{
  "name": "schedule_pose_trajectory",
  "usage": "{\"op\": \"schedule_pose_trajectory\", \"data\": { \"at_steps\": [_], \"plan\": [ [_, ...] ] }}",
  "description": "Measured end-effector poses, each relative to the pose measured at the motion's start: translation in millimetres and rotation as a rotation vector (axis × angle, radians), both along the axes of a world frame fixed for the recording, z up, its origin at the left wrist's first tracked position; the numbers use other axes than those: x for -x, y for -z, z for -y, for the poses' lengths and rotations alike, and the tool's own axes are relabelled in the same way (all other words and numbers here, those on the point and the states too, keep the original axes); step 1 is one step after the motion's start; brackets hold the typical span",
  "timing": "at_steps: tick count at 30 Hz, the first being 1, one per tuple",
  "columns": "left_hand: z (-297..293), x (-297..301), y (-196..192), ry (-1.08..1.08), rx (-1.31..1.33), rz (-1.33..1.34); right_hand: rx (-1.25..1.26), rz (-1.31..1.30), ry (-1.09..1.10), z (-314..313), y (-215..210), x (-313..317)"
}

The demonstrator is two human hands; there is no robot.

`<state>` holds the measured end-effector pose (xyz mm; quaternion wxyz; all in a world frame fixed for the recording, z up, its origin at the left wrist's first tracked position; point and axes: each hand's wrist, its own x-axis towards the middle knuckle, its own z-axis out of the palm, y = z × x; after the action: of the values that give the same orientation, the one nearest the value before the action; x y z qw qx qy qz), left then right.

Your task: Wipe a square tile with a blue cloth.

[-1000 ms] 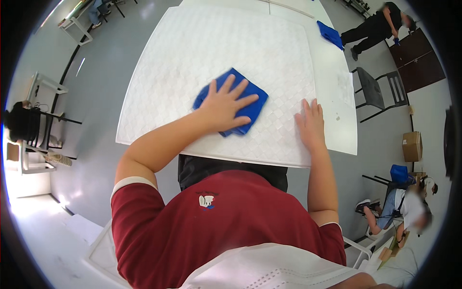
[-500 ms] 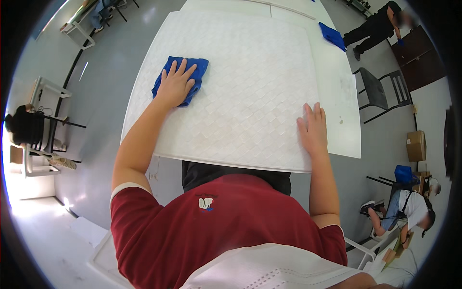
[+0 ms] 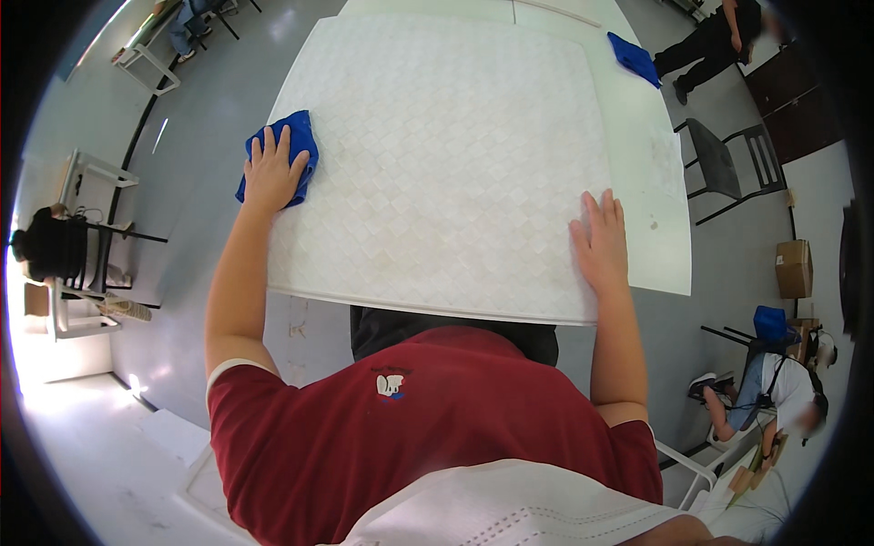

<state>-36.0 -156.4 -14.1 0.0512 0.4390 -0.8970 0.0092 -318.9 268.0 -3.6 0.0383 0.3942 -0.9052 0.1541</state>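
Observation:
A large white panel [image 3: 437, 173] with an embossed woven pattern lies flat in front of me. My left hand [image 3: 270, 182] rests palm down, fingers stretched and spread, on a blue cloth [image 3: 300, 135] at the panel's left edge. Part of the cloth sticks out past that edge, and the hand covers its middle. Along the panel's right edge lies my right hand [image 3: 603, 250], flat with fingers extended and nothing in it.
Beneath the panel is a white table [image 3: 660, 246], which shows along the right. Another blue cloth [image 3: 634, 59] lies at its far right. Beyond stand a black chair [image 3: 715, 168], a person in dark clothes [image 3: 706, 50] and a cardboard box [image 3: 794, 269]. Another person [image 3: 783, 387] sits at lower right.
My left hand and the blue cloth have slid left across the panel to its edge. The right hand stays at the right edge. The standing person has shifted posture.

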Motion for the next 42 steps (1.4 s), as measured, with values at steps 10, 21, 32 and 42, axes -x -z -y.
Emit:
{"op": "schedule_pose_trajectory", "data": {
  "at_steps": [10,21,32,42],
  "plan": [
    [39.1,6.6,6.1,-0.028,-0.062,-0.034,0.033,0.013,0.001,-0.9,-0.2,-1.1],
    [61.3,-9.8,14.1,-0.019,-0.102,-0.086,0.044,-0.043,-0.019,2.5,3.5,0.0],
    [7.2,-53.1,-1.5,-0.138,-0.158,-0.095,0.030,-0.024,-0.001,1.7,1.9,-1.0],
    [18.9,-57.1,3.8,-0.156,-0.185,-0.060,0.015,-0.024,0.011,2.0,-1.1,-1.5]
  ]
}}
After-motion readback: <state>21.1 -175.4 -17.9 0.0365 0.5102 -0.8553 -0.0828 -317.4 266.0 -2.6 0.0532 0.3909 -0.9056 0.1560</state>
